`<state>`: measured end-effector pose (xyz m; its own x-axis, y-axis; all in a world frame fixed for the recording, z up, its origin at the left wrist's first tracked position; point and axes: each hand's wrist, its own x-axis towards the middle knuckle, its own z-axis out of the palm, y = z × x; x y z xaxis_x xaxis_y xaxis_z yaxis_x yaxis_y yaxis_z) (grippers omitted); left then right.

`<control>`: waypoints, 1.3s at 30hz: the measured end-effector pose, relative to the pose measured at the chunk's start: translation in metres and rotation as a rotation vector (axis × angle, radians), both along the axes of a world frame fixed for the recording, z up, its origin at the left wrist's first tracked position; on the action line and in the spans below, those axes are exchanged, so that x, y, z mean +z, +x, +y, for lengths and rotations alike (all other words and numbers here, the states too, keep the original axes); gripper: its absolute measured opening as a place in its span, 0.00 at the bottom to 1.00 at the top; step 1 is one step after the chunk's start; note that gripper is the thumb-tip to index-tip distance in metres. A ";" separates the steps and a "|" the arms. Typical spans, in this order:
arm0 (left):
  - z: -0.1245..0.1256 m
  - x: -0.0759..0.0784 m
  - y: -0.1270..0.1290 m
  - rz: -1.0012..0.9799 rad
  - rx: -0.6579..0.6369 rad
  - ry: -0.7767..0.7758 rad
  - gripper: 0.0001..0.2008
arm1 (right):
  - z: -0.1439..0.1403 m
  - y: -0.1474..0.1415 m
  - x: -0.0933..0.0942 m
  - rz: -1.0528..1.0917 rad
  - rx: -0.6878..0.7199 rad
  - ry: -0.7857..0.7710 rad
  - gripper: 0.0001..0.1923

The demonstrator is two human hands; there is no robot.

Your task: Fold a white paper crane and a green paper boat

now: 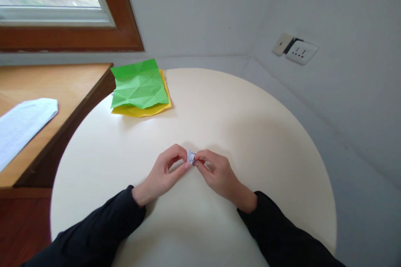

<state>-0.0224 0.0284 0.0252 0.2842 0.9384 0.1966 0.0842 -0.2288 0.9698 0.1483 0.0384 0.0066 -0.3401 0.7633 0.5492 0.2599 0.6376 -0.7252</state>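
Note:
A small piece of folded paper (191, 156), whitish-blue with creased edges, is between my two hands just above the middle of the round table (200, 233). My left hand (167, 171) pinches its left side between thumb and index finger. On the other side, the thumb and fingertips of my right hand (217, 173) close on the paper's right end. My fingertips cover part of it, so its full shape is hard to make out.
A creased green sheet of paper (139, 85) lies over a yellow sheet (136, 111) at the table's far left. To the left stands a wooden desk (78, 77) bearing a white paper (29, 121). Walls with a socket (302, 52) rise behind and right.

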 end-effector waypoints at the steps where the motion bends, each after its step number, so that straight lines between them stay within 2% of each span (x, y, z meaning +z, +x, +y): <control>1: 0.000 0.000 0.000 -0.001 -0.007 0.002 0.12 | 0.000 0.000 0.000 0.002 -0.001 0.005 0.06; 11: 0.000 0.000 0.000 -0.028 -0.039 -0.015 0.09 | 0.001 0.002 -0.001 0.004 -0.023 -0.008 0.04; 21: 0.001 -0.003 0.000 0.048 0.061 -0.006 0.06 | 0.002 0.003 -0.002 0.042 -0.021 -0.109 0.03; 31: 0.003 -0.005 0.002 0.092 0.125 -0.048 0.10 | 0.003 0.001 -0.005 0.151 0.031 -0.348 0.01; 39: 0.005 -0.012 0.001 0.096 0.071 -0.017 0.14 | 0.001 0.002 0.003 0.123 0.094 -0.316 0.05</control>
<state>-0.0216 0.0335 0.0133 0.2336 0.9598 0.1553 0.1921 -0.2022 0.9603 0.1500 0.0398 0.0098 -0.3632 0.8704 0.3324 0.1093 0.3941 -0.9125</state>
